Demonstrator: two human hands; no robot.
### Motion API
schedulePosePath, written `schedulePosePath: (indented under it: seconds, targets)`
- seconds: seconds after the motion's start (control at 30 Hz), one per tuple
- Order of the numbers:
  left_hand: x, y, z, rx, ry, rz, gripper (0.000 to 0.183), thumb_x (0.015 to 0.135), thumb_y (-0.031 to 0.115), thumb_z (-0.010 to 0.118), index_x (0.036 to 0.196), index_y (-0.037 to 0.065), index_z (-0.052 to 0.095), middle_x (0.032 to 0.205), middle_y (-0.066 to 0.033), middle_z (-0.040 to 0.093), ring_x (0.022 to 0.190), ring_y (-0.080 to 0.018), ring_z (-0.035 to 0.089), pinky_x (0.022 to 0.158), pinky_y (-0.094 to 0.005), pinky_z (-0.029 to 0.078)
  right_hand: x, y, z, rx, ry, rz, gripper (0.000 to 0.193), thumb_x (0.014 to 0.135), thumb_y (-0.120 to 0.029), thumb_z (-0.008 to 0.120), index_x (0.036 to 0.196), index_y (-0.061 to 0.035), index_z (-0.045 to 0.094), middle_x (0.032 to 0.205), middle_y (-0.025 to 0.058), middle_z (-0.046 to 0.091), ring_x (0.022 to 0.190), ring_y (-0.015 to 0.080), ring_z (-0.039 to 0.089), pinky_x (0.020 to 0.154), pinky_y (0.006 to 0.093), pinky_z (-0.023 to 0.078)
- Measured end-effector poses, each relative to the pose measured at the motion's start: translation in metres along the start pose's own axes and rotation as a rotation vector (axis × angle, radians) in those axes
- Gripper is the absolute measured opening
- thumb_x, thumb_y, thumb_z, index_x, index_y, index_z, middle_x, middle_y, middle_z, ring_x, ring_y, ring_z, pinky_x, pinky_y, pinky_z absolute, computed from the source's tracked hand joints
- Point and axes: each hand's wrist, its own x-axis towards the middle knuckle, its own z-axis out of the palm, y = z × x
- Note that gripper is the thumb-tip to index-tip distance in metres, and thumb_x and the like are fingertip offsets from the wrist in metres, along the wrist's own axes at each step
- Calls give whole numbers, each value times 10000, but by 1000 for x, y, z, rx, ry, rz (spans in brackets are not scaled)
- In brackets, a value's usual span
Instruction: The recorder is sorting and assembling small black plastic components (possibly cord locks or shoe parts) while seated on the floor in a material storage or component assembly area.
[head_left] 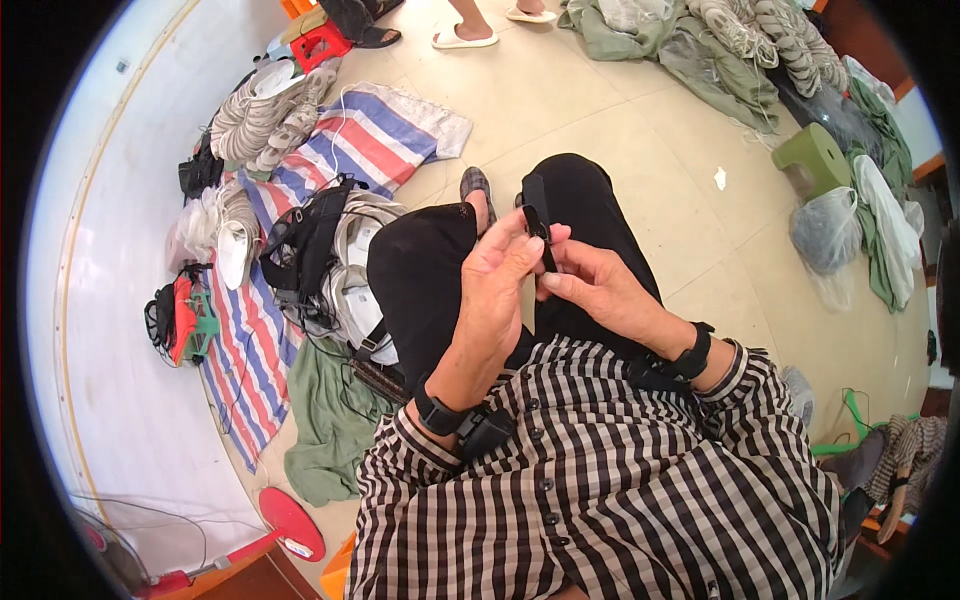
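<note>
Head view: the narrow black flexible strap (537, 222) sits above your black-trousered knees, its long axis running from 11 to 5 o'clock. Your left hand (497, 275) pinches its middle; your right hand (592, 285) grips its lower end at 4 o'clock. A striped woven sheet (375, 140) lies at 10 o'clock.

Hands together above the lap, goods spread on the floor around.
Left hand (497, 275) just left of right hand (597, 290), a strap (537, 218) pinched between them over the knees. Left of the legs, a mat (372, 135) on the floor (640, 140) bearing stacked soles (262, 115) and a harness (305, 245). Far right, a stool (812, 158) beside a bag (828, 232).
</note>
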Motion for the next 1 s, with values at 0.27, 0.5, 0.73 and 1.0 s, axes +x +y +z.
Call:
schedulePosePath:
  seconds: [0.27, 0.5, 0.73, 1.0]
  targets:
    - [19, 3, -5, -212, -157, -211, 299, 867, 92, 492, 1139, -32, 489, 1020, -167, 608, 832, -177, 565, 717, -291, 446, -1, -1, -8, 106, 51, 41, 175, 928, -106, 473, 867, 8, 592, 675, 19, 579, 632, 82, 555, 607, 224, 459]
    - [43, 1, -15, -61, -221, -196, 182, 882, 113, 504, 1013, -10, 537, 972, -177, 625, 906, -225, 603, 787, -343, 479, 6, -10, -11, 239, 56, 138, 196, 944, -137, 455, 913, 2, 589, 691, 40, 598, 606, 97, 556, 580, 220, 460]
    - [71, -9, -9, -66, -154, -225, 118, 865, 37, 533, 972, -11, 543, 919, -180, 645, 865, -232, 628, 791, -352, 500, 13, -14, -23, 180, 136, 218, 188, 939, -129, 446, 962, 12, 567, 686, 45, 599, 577, 93, 552, 540, 213, 455]
    - [103, -14, 13, -26, -241, -393, 212, 878, 72, 474, 1037, -53, 536, 948, -193, 643, 881, -246, 637, 819, -358, 497, 6, -17, -47, 212, 238, 305, 177, 937, -116, 426, 940, 1, 558, 656, 39, 586, 525, 88, 531, 500, 212, 442]
